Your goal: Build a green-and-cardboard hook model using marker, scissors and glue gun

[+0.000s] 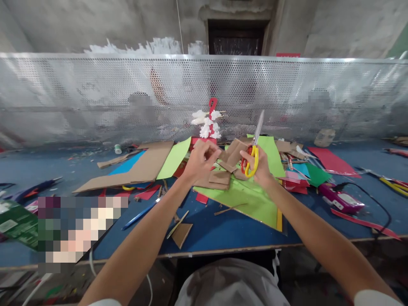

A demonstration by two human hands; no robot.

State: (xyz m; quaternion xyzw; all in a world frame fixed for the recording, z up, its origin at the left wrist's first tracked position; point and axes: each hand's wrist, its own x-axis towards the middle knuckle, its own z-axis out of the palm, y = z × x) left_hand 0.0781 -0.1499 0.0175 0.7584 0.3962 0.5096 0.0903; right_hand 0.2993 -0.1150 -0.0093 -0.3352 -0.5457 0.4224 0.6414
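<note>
My right hand (259,166) is closed on scissors (254,149) with yellow and red handles, blades pointing up. My left hand (200,160) is closed in a pinch on a brown cardboard piece (231,154) held between both hands above the table. Beneath them lie folded cardboard bits (218,178) on a light green paper sheet (251,199). A small model with white tufts and a red loop (208,123) stands just behind the hands.
The blue table (223,231) holds a large cardboard sheet (140,168), coloured papers (331,160), a pink glue gun with a black cord (341,199), a blue pen (140,214), and cardboard scraps (181,233). A perforated metal screen (95,93) runs behind.
</note>
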